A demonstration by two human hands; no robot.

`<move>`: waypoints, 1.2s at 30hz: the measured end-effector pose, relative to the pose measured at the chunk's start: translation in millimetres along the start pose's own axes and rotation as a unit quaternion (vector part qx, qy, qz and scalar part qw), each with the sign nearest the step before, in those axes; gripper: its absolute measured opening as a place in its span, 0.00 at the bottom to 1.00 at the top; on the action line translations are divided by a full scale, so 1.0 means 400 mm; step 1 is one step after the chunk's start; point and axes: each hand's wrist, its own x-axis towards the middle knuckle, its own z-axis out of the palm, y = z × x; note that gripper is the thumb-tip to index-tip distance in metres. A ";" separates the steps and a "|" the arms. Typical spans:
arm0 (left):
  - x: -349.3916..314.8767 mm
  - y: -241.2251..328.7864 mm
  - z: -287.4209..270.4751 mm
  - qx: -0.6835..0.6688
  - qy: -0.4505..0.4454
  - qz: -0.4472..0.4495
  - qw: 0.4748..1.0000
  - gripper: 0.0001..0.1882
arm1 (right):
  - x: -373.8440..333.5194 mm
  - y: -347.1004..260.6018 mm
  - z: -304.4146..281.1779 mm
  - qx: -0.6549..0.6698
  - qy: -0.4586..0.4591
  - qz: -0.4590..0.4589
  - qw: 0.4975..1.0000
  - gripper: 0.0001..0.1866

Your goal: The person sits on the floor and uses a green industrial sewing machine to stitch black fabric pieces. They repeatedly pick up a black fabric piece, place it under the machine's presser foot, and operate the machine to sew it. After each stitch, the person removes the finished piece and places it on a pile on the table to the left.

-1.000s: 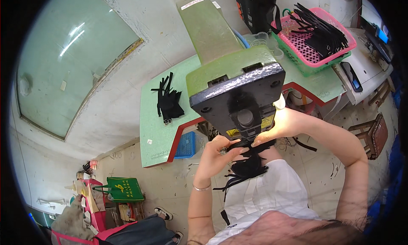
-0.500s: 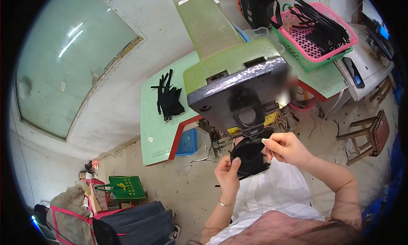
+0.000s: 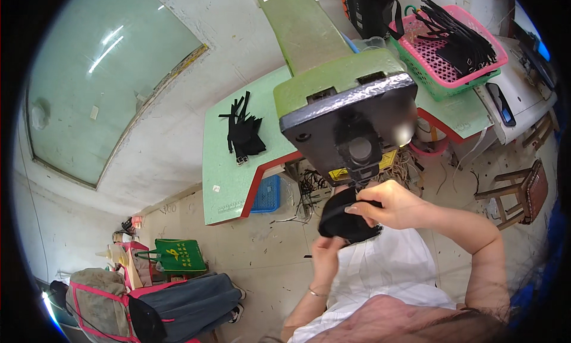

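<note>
Just in front of the green-and-black machine head [image 3: 333,93], both my hands hold a black fabric piece [image 3: 344,217] that looks curved and folded. My left hand [image 3: 325,252] grips its lower left edge with the fingers closed. Slightly blurred, my right hand [image 3: 383,205] pinches the upper right edge with thumb and fingers. Small shiny bits show at the piece's lower right edge. Part of the fabric is hidden behind my right fingers. A pile of similar black strapped pieces [image 3: 244,135] lies on the green tabletop [image 3: 217,188] to the left.
A pink basket [image 3: 443,81] with black strips stands at the far right, beside a phone [image 3: 500,104]. Under the table is a blue basket [image 3: 266,194]. A wooden stool [image 3: 517,191] stands right. Lower left are a green bag [image 3: 179,256] and a seated person's grey skirt [image 3: 196,304].
My right hand has shifted left across the fabric piece, which has turned and folded over. My left hand has slipped lower on its edge. The whole view has moved slightly.
</note>
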 end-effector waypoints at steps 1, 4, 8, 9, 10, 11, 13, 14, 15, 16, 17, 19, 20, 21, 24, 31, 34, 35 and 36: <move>0.045 0.004 -0.057 0.049 0.033 0.021 0.998 0.05 | -0.007 -0.011 -0.008 0.009 -0.052 0.061 0.997 0.15; 0.278 0.207 -0.055 0.094 0.159 0.179 0.966 0.10 | -0.049 0.070 0.023 -0.123 0.084 -0.033 0.988 0.21; 0.588 0.430 -0.182 0.020 0.213 0.252 0.944 0.21 | -0.091 0.100 0.076 -0.166 0.037 0.008 0.985 0.25; 0.661 0.425 -0.274 0.154 0.243 0.221 0.932 0.26 | -0.097 0.103 0.088 -0.124 -0.001 0.014 0.992 0.25; 0.718 0.407 -0.356 0.311 0.291 0.179 0.887 0.29 | -0.104 0.110 0.107 -0.094 -0.008 0.028 0.995 0.25; 0.722 0.390 -0.308 0.461 0.366 0.155 0.793 0.30 | -0.122 0.130 0.116 -0.069 -0.001 0.059 0.996 0.24; 0.669 0.361 -0.213 0.580 0.442 0.229 0.645 0.29 | -0.158 0.182 0.140 -0.066 -0.002 0.084 0.994 0.22; 0.635 0.334 -0.182 0.559 0.447 0.330 0.616 0.29 | -0.173 0.225 0.156 -0.013 -0.023 0.129 0.991 0.20; 0.592 0.303 -0.153 0.531 0.448 0.426 0.580 0.28 | -0.188 0.275 0.179 0.043 -0.043 0.174 0.983 0.20; 0.547 0.245 -0.102 0.483 0.322 0.480 0.658 0.26 | -0.212 0.328 0.205 0.099 -0.056 0.224 0.968 0.19; 0.475 0.201 -0.075 0.466 0.187 0.458 0.733 0.24 | -0.225 0.373 0.242 0.210 -0.064 0.296 0.930 0.19; 0.342 0.040 -0.013 0.526 -0.124 0.247 0.804 0.21 | -0.223 0.421 0.281 0.349 -0.076 0.401 0.844 0.19; 0.279 -0.048 0.004 0.559 -0.204 0.233 0.769 0.20 | -0.216 0.434 0.300 0.413 -0.084 0.446 0.790 0.19; 0.215 -0.139 -0.001 0.605 -0.171 0.266 0.731 0.22 | -0.206 0.446 0.318 0.475 -0.080 0.462 0.745 0.18; 0.131 -0.252 -0.014 0.618 -0.129 0.271 0.727 0.26 | -0.199 0.514 0.401 0.561 0.007 0.462 0.687 0.16; 0.087 -0.124 0.019 0.398 -0.065 0.080 0.911 0.24 | -0.198 0.401 0.365 0.399 0.089 0.370 0.834 0.16; 0.079 -0.031 0.072 0.162 -0.102 -0.025 0.981 0.19 | -0.195 0.339 0.289 0.633 0.176 0.314 0.685 0.20; 0.072 0.014 0.095 0.148 -0.121 -0.036 0.981 0.19 | -0.197 0.306 0.252 0.660 0.174 0.325 0.655 0.25; 0.065 0.048 0.113 0.135 -0.138 -0.047 0.980 0.19 | -0.197 0.284 0.216 0.611 0.137 0.307 0.716 0.24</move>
